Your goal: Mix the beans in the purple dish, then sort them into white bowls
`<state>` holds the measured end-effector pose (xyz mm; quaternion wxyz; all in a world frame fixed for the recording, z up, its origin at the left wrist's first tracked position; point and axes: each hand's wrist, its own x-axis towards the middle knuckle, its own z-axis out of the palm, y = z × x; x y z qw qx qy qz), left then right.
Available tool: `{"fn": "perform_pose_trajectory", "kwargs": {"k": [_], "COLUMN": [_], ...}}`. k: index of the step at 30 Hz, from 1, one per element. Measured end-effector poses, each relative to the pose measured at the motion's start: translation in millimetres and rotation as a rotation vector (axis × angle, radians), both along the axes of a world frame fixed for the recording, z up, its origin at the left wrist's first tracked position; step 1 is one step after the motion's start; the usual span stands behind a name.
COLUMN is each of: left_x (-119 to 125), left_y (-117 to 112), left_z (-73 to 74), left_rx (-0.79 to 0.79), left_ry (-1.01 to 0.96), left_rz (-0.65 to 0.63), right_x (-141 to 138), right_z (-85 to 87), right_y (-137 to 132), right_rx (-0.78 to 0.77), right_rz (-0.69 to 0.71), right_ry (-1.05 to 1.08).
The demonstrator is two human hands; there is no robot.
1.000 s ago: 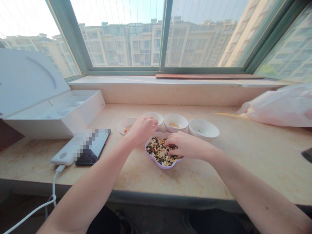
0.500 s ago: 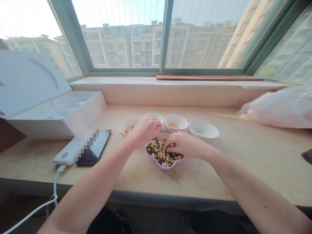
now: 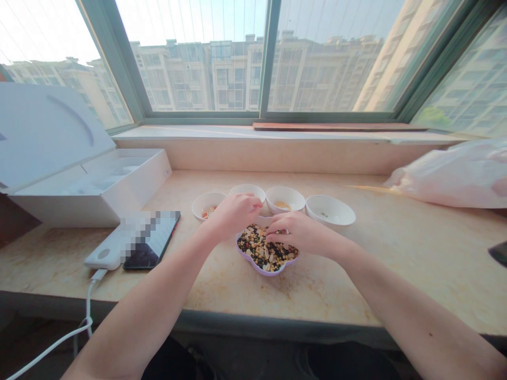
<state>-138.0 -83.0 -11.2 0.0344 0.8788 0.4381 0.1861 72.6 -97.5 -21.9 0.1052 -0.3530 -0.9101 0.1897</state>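
A lilac scalloped bowl (image 3: 266, 273) holds a mix of black, yellow and red beans with pale peanut halves (image 3: 262, 251). My right hand (image 3: 297, 231) reaches into it from the right, thumb and fingers a little apart at the surface of the mix; I see nothing held. Over the bowl's far left rim, my left hand (image 3: 238, 211) is closed, fingers curled toward the thumb, and whatever it holds is hidden. Just behind it stands a white bowl (image 3: 246, 189), its inside mostly covered by the hand.
White bowls stand in a row: the left bowl (image 3: 197, 208) has reddish and pale pieces, another bowl (image 3: 285, 193) yellow grains, the right bowl (image 3: 336, 211) a few dark bits. At left are a phone (image 3: 148, 252), a power bank (image 3: 103, 254) and an open box (image 3: 138, 182); a plastic bag (image 3: 451, 177) lies right.
My right hand has lifted slightly and shifted a little left over the bean mix. The left hand stays almost in place.
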Motion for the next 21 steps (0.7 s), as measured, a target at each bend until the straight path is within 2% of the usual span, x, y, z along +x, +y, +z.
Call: {"fn": "perform_pose_trajectory", "kwargs": {"k": [3, 7, 10, 17, 21], "left_x": [1.8, 5.7, 7.5, 9.5, 10.5], "left_y": [-1.2, -5.2, -8.0, -3.5, -1.6], "left_z": [0.2, -1.1, -3.0, -9.7, -10.5], "left_rx": [0.008, 0.022, 0.071, 0.145, 0.147], "left_ry": [-0.034, -0.154, -0.221, -0.343, -0.352], "left_rz": [-0.047, -0.165, -0.236, -0.226, -0.204], "right_x": [-0.3, 1.0, 3.9, 2.2, -0.3], "right_z": [1.4, 2.9, 0.7, -6.7, -6.5], "right_y": [-0.6, 1.8, 7.0, 11.5, 9.4], "right_rx": [-0.02, -0.211, -0.333, -0.512, -0.517], "right_rz": [-0.112, -0.281, -0.348, -0.323, -0.308], "right_ry": [0.114, 0.407, 0.576, 0.733, 0.712]}}
